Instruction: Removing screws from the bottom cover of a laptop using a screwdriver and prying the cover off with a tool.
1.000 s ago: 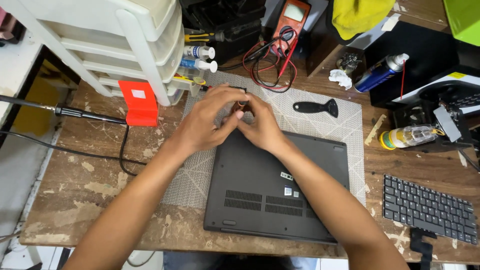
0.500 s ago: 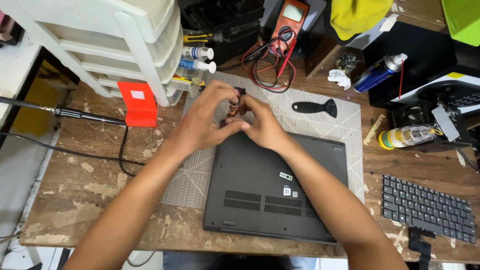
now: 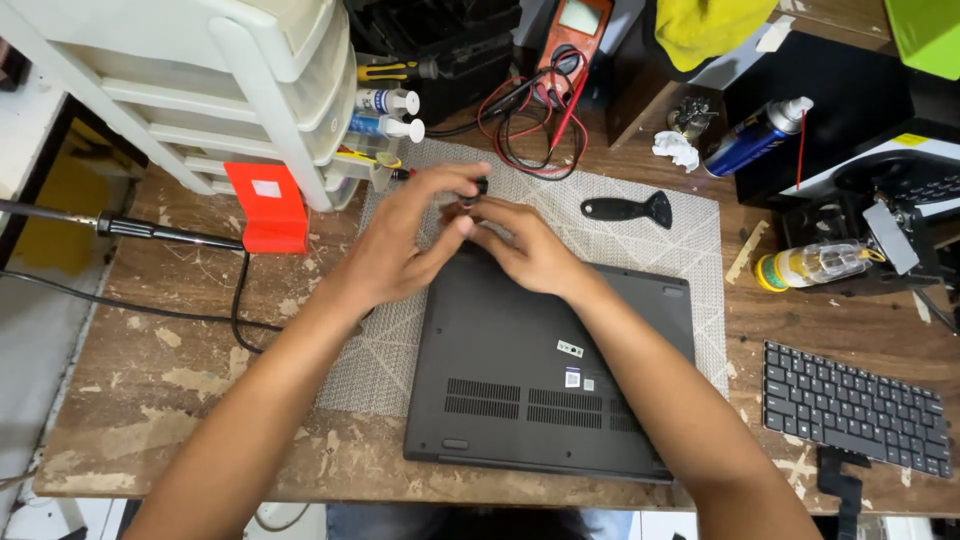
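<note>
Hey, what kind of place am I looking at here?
Likely an electronics repair bench: a laptop lies bottom-up on a mat, with a multimeter and a loose keyboard on the worn table.

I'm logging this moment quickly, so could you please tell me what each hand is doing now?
Left hand: closed on a small dark tool above the laptop.
Right hand: fingers curled at the same tool; its grip cannot be told.

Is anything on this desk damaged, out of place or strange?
Yes. A loose keyboard lies bare on the desk, out of any laptop. The desk's surface is worn, with pale patches. The laptop lies bottom up.
</note>
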